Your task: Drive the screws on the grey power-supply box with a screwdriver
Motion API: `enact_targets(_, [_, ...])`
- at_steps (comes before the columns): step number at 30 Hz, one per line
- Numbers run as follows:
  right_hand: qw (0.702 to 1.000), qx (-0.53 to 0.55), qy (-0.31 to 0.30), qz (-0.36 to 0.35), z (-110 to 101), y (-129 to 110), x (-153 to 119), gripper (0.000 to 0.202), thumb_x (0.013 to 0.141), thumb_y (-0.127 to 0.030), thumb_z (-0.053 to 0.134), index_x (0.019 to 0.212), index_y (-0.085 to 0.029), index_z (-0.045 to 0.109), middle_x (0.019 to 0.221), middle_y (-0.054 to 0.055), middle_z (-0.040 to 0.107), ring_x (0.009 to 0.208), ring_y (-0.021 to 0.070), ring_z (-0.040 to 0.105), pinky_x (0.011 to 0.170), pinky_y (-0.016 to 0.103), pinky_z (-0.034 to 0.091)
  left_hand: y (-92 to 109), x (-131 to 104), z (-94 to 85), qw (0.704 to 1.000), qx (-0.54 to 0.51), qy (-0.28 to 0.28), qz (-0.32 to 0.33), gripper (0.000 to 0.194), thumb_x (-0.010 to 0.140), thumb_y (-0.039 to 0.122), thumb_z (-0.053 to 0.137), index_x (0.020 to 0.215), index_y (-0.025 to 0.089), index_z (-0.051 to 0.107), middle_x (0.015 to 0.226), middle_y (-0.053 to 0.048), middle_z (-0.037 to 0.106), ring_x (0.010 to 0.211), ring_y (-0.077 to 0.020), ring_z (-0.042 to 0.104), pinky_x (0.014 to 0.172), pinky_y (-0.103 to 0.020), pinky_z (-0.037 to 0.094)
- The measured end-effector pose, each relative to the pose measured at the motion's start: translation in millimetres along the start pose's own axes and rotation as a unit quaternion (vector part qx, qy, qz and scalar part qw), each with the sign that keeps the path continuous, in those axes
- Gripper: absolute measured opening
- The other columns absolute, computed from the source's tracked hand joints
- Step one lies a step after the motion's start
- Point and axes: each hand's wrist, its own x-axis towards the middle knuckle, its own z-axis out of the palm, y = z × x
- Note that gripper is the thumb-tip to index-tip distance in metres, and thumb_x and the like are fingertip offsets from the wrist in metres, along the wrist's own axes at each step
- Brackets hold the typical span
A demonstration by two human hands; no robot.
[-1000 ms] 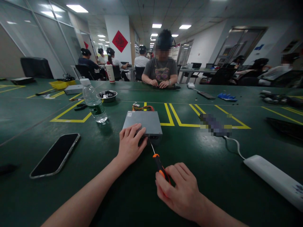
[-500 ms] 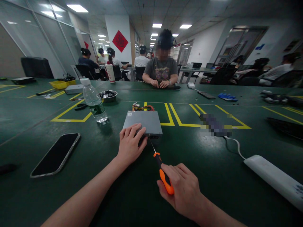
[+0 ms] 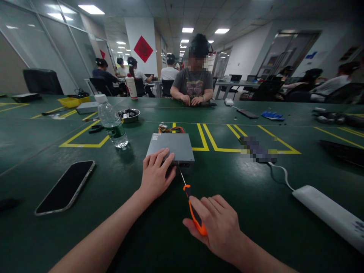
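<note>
In the head view, our left hand (image 3: 156, 176) lies, fingers apart, across the near left corner of a grey rectangular metal box (image 3: 173, 146) on the dark green bench (image 3: 148, 242). Our right hand (image 3: 220, 223) wraps around an orange-and-black screwdriver (image 3: 187, 188), its thin metal shaft pointed at the box's near face; we cannot tell whether the tip touches. Multicoloured wires (image 3: 173, 130) lie behind the box.

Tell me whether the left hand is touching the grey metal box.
Touching. The head view shows the left hand's fingers lying across the near left part of the grey metal box's top, with no gap visible.
</note>
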Motion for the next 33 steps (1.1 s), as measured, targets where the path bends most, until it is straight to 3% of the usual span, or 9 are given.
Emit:
enact_targets(3, [1.0,0.011,0.018,0.017,1.0,2.2,-2.9,0.018,0.086,-0.023,0.048,0.098,-0.009,0.05,0.064,0.0,0.057,0.053,0.0101,0.05,0.054,0.025,0.036,0.3,-0.2,-0.5,1.0,0.003,0.0,0.004,0.034,0.084,0.033,0.046,0.117,0.023,0.05,0.128,-0.009,0.051,0.119,-0.025,0.042,0.093,-0.043,0.03])
enact_targets(9, [0.998,-0.011,-0.033,-0.049,-1.8,-1.9,-0.5,0.016,0.079,-0.013,0.048,0.091,-0.019,0.055,0.064,0.0,0.053,0.056,0.0122,0.045,0.057,0.027,0.035,1.3,0.4,-1.3,1.0,0.004,0.004,0.002,0.034,0.084,0.032,0.047,0.117,0.024,0.05,0.128,-0.008,0.051,0.119,-0.0247,0.043,0.093,-0.042,0.031])
enact_targets(13, [0.998,0.004,-0.04,-0.046,-3.1,-5.4,4.6,0.011,0.082,-0.024,0.049,0.089,-0.02,0.056,0.064,0.001,0.053,0.057,0.013,0.045,0.055,0.027,0.034,0.9,0.0,-0.4,1.0,0.008,0.009,0.006,0.035,0.084,0.032,0.047,0.117,0.023,0.051,0.127,-0.009,0.052,0.118,-0.0249,0.043,0.092,-0.042,0.032])
enact_targets(16, [0.999,0.0,-0.037,-0.034,-1.9,-5.2,4.6,0.02,0.087,-0.035,0.047,0.093,-0.017,0.055,0.065,0.002,0.055,0.057,0.0131,0.048,0.053,0.027,0.034,0.4,-0.2,0.6,1.0,0.012,0.007,0.005,0.035,0.084,0.033,0.047,0.118,0.023,0.05,0.128,-0.009,0.051,0.119,-0.0248,0.043,0.092,-0.042,0.031])
enact_targets(20, [1.0,0.008,-0.015,-0.013,0.0,-2.9,0.5,0.021,0.088,-0.026,0.046,0.1,-0.01,0.049,0.066,0.002,0.058,0.054,0.0114,0.049,0.053,0.026,0.035,0.2,-0.3,0.8,1.0,0.009,0.004,0.004,0.036,0.084,0.032,0.047,0.119,0.023,0.05,0.128,-0.008,0.05,0.119,-0.0249,0.042,0.093,-0.043,0.03])
enact_targets(25, [0.999,-0.003,-0.035,-0.03,-1.8,-4.8,0.8,0.015,0.081,-0.016,0.044,0.091,-0.017,0.054,0.063,0.002,0.054,0.055,0.0132,0.047,0.054,0.027,0.035,0.6,-0.5,-0.1,1.0,0.006,0.002,0.002,0.036,0.084,0.032,0.047,0.119,0.024,0.049,0.129,-0.009,0.05,0.119,-0.0249,0.042,0.094,-0.043,0.03])
enact_targets(33, [0.999,-0.013,-0.042,-0.029,-0.4,-7.4,2.7,0.018,0.086,-0.035,0.048,0.089,-0.019,0.056,0.064,0.001,0.054,0.056,0.014,0.047,0.053,0.028,0.033,0.7,-0.7,0.7,1.0,0.009,0.009,0.005,0.035,0.084,0.032,0.048,0.118,0.023,0.05,0.127,-0.009,0.051,0.118,-0.0253,0.043,0.093,-0.043,0.031])
